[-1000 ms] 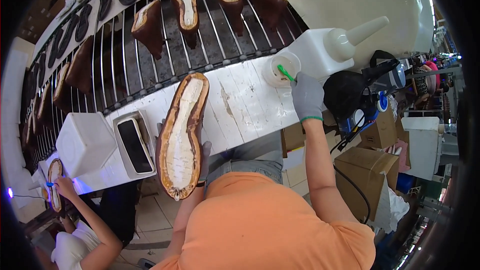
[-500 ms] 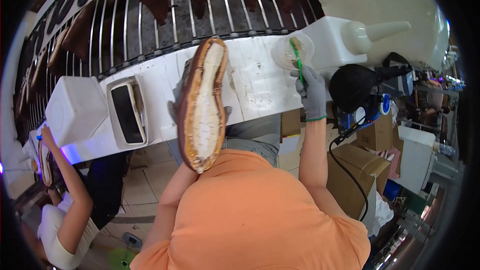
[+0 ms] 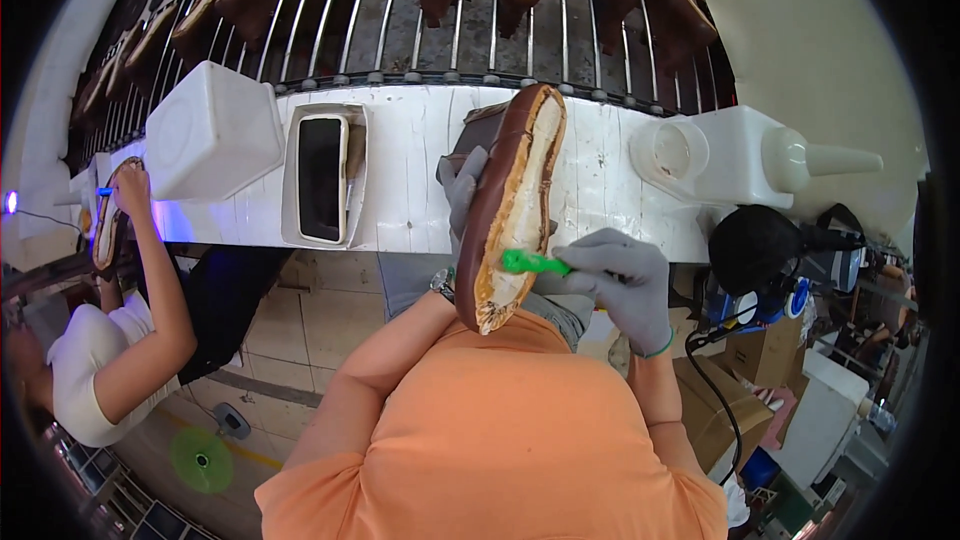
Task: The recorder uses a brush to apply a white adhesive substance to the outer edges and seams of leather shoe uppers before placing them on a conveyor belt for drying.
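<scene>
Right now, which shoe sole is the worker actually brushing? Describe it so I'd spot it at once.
Start at the white workbench below the rod conveyor. In front of it, the gloved left hand holds up one brown shoe sole, while the right hand puts a green brush to it. Unlike the soles on the rods, it is off the conveyor.

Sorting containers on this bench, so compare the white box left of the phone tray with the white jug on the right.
The white box is a plain closed block with no opening showing; the white jug has a round open mouth and a cone spout pointing right. The box sits nearer the co-worker, the jug nearer the black lamp. Both are white plastic on the bench ledge.
</scene>
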A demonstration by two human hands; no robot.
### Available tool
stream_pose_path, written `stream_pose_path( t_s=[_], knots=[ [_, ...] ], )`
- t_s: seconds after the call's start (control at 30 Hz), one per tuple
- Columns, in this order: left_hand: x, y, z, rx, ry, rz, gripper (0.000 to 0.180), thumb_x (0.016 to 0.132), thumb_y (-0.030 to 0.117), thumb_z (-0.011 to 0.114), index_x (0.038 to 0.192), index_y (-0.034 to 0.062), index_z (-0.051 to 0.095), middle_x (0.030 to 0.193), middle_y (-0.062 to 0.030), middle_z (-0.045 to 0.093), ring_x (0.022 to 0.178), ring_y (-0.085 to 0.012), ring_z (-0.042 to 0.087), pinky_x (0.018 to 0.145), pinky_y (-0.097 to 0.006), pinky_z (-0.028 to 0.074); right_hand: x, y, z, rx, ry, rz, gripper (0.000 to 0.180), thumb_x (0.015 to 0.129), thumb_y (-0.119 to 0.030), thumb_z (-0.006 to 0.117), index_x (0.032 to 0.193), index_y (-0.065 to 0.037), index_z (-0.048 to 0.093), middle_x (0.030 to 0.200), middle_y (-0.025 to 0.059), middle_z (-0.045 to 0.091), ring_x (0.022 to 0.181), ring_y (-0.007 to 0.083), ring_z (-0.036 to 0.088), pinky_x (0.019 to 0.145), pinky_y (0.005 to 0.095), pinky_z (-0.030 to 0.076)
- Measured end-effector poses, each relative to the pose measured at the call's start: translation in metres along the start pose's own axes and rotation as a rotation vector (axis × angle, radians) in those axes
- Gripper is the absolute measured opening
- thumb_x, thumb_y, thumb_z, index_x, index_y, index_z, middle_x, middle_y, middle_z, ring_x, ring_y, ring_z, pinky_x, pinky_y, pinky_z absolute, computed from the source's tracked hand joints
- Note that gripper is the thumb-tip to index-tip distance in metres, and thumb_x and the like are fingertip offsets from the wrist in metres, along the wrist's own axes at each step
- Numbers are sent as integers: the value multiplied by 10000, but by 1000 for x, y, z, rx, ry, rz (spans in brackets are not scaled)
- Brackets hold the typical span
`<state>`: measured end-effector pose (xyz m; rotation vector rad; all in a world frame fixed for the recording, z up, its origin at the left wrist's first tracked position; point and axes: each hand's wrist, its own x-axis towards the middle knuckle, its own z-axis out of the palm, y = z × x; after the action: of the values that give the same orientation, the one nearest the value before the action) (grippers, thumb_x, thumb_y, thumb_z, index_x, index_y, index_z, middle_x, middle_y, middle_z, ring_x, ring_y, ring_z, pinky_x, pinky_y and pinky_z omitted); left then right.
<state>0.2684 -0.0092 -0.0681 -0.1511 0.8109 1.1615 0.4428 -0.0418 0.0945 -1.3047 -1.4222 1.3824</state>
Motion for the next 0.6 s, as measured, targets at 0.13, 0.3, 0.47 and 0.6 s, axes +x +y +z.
stream_pose_path(
  t_s=[0.13, 0.3, 0.47, 0.6],
  knots=[
    [5, -8, -4, 176, -66, 145, 604, 942, 368, 543, 1427, 66, 347, 1372, -139, 470, 1226, -243, 516, 1047, -407, 408, 4, 10, 4, -78, 91, 24, 278, 754, 42, 723, 1020, -35, 738, 896, 85, 693, 795, 140, 637, 694, 242, 488],
    [10, -15, -10, 400, -156, 342, 641, 908, 333, 600, 1428, 71, 331, 1382, -142, 459, 1247, -257, 501, 1076, -449, 349, 4, 11, 1, -159, 207, -84, 281, 751, 16, 738, 1025, -46, 737, 881, 81, 693, 751, 143, 629, 664, 237, 477],
    [12, -18, -25, 622, -224, 521, 688, 873, 299, 657, 1428, 77, 315, 1392, -145, 448, 1267, -271, 486, 1104, -490, 289, -6, 0, 1, -216, -15, -115, 304, 746, -15, 757, 1043, -80, 738, 861, 72, 685, 698, 145, 635, 598, 243, 473],
    [15, -25, -33, 795, -273, 644, 732, 845, 271, 703, 1428, 82, 302, 1399, -147, 438, 1284, -282, 474, 1127, -523, 241, 3, -1, 4, -184, 112, -34, 280, 767, -4, 736, 1040, -63, 735, 869, 71, 681, 699, 121, 614, 600, 239, 460]
  ],
)
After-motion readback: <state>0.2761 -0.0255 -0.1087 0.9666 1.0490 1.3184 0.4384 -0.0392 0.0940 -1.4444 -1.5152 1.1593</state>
